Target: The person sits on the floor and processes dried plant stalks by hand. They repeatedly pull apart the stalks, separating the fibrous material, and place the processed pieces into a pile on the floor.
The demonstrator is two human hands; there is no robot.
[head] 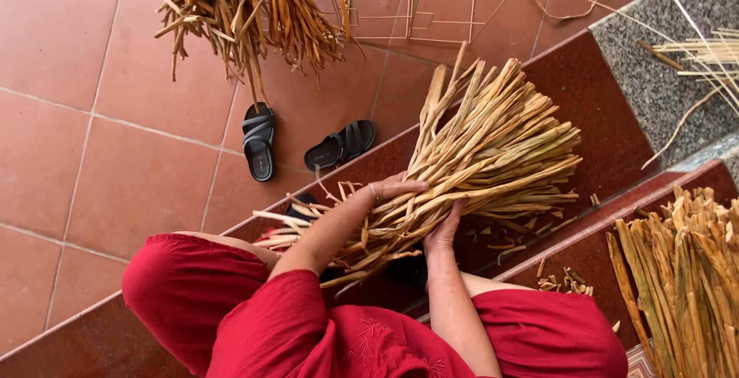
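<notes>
A thick bundle of dried tan plant stalks (485, 155) lies across my lap, fanning out to the upper right over a dark red step. My left hand (392, 190) rests on top of the bundle near its gathered end, fingers wrapped over the stalks, a ring on one finger. My right hand (444, 232) grips the same bundle from below. I wear red clothing (323, 332) and sit on the step.
Another stalk bundle (239, 8) lies on the terracotta tile floor (92, 132) at the top, beside a wire frame (416, 1). A pair of black sandals (296, 147) sits on the tiles. More stalks (685, 278) are piled at the right. A grey stone ledge (662, 39) holds thin strips.
</notes>
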